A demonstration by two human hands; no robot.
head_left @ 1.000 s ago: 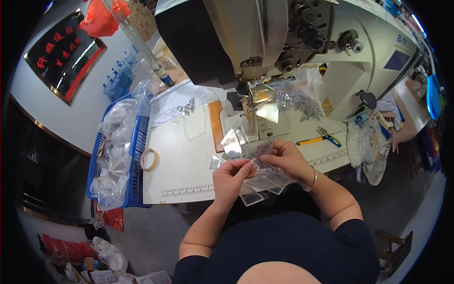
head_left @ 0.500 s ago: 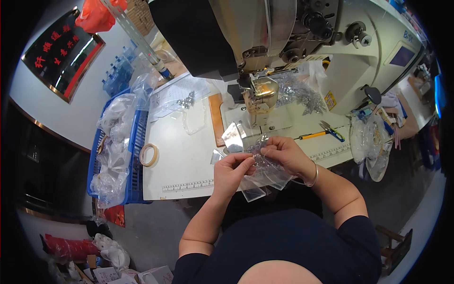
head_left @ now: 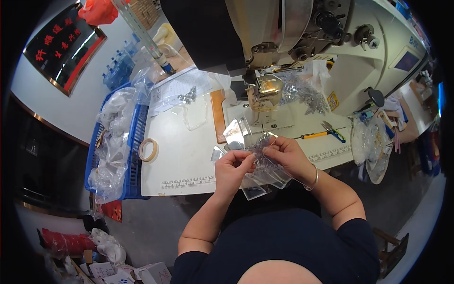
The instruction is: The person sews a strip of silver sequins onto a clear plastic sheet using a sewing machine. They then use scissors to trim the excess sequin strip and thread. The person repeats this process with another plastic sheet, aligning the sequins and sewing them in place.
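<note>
My left hand (head_left: 232,166) is closed in a pinch at the left side of a silvery sequined piece (head_left: 263,142) with clear plastic sheet (head_left: 269,173) around it. Close beside it, my right hand (head_left: 287,154) pinches the same piece with thumb and fingertips. Both hands hold it over the table's front edge, just in front of the sewing machine's needle area (head_left: 266,94). A shiny, mirror-like flap (head_left: 233,134) sticks up beyond my left fingers. Exactly what lies between the fingertips is too small to make out.
A blue basket (head_left: 135,142) of clear plastic bags stands left, beside a tape roll (head_left: 148,149). A brown strip (head_left: 218,116) lies left of the machine. Right of my hands are a yellow-orange pen-like tool (head_left: 314,135) and thread snips (head_left: 334,131). More silvery pieces (head_left: 305,92) lie behind the needle.
The view has shifted slightly. My hands stay close together on the silvery piece, and a little more of it shows beyond my right fingertips.
</note>
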